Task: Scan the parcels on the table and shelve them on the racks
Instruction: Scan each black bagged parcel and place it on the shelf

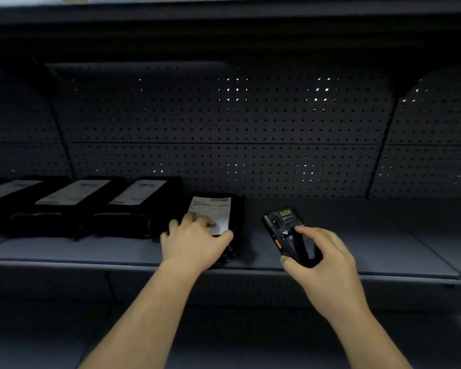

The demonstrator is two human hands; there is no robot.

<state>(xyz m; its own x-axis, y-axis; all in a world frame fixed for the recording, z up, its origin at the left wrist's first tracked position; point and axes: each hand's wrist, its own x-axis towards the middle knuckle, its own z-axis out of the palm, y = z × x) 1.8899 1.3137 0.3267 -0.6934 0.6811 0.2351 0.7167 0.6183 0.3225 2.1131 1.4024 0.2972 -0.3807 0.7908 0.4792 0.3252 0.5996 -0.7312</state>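
Note:
A black parcel [237, 217] with a white shipping label [216, 209] lies flat on the grey rack shelf [357, 235], just right of a row of similar parcels. My left hand [192, 243] rests on top of its near end, fingers spread over the label and thumb along its right edge. Right of it, my right hand [328, 265] grips a black handheld scanner [288, 230] with an orange side button, held just above the shelf with its back facing up.
Three more black labelled parcels [141, 206] [75, 206] [8, 203] lie side by side on the shelf to the left. A perforated back panel [224, 129] closes the rear. Another shelf [224, 12] hangs overhead. Bare shelf surface stretches to the right.

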